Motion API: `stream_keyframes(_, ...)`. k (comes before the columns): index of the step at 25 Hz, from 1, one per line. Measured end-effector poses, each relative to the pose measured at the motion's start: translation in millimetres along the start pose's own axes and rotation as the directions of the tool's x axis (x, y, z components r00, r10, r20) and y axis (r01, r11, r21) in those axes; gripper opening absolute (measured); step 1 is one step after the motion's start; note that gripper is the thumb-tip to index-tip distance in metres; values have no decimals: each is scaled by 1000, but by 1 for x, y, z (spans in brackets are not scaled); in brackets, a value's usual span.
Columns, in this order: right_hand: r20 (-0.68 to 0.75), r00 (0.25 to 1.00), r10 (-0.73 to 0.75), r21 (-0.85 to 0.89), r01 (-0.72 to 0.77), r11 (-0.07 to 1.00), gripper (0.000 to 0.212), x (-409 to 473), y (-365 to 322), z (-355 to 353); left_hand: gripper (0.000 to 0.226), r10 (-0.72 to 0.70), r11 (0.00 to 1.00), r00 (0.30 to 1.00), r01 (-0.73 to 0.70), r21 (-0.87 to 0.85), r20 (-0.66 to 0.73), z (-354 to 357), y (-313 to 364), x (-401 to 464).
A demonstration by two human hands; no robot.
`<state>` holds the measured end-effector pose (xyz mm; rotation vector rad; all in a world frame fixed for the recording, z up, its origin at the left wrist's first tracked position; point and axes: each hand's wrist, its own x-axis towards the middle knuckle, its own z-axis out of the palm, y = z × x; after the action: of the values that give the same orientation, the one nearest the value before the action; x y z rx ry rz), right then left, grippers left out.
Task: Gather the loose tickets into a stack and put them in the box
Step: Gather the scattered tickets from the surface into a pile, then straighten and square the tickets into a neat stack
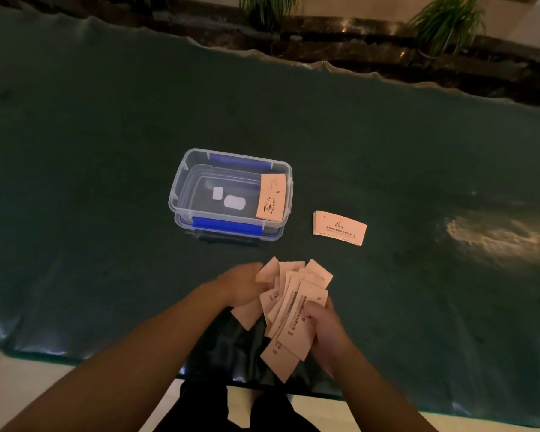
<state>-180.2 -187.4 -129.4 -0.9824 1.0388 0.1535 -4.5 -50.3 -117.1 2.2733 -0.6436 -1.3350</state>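
A fanned, untidy bunch of pale pink tickets (289, 310) is held over the near edge of the dark green table cover. My left hand (243, 283) grips the bunch from the left. My right hand (323, 327) pinches it from the right, thumb on top. A clear plastic box (181, 182) with blue latches stands open beyond my hands. One ticket (272, 197) leans inside the box against its right wall. A neat stack of tickets (339, 227) lies on the cover to the right of the box.
The green cover (106, 151) spans the whole table, wrinkled at its far edge. Two small white patches (229, 199) show at the box bottom. Potted plants (446, 23) and a dark ledge stand behind. A light glare (493, 235) marks the cover at right.
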Motion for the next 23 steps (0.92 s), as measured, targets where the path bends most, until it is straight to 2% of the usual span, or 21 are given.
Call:
stream_keyframes(1, -8, 1000, -2, 8, 2, 1000, 55, 2, -1, 5, 18, 10, 989, 1000, -7, -147, 21, 3, 2, -6)
stream_keyframes(3, -3, 1000, -12, 38, 12, 999, 57, 5, -5, 14, 26, 6, 931, 999, 10, -366, 42, 11, 5, -16)
stream_keyframes(8, 36, 998, -58, 23, 58, 998, 56, 8, -18, 35, 51, 34, 741, 998, 7, -671, 48, 24, 14, -27)
stream_keyframes(11, 79, 994, -77, -11, 78, 997, 75, 3, -26, 47, 39, 63, 700, 996, 3, -714, 65, 20, 18, -33)
stream_keyframes(13, 123, 986, -111, -26, 115, 993, 83, -2, -29, 53, 26, 68, 755, 995, -1, -655, 76, 15, 17, -34)
stream_keyframes(15, 166, 976, -143, -79, 157, 984, 89, -6, -32, 57, 30, 96, 790, 993, -35, -612, 68, 7, 15, -32)
stream_keyframes(20, 232, 955, -187, -263, 247, 933, 80, -13, -53, 61, 45, 139, 695, 990, -116, -710, -26, -6, 9, -30)
stream_keyframes(23, 224, 943, -248, -144, 284, 948, 73, -19, -61, 53, 40, 153, 597, 986, -141, -789, -61, -6, 14, -28)
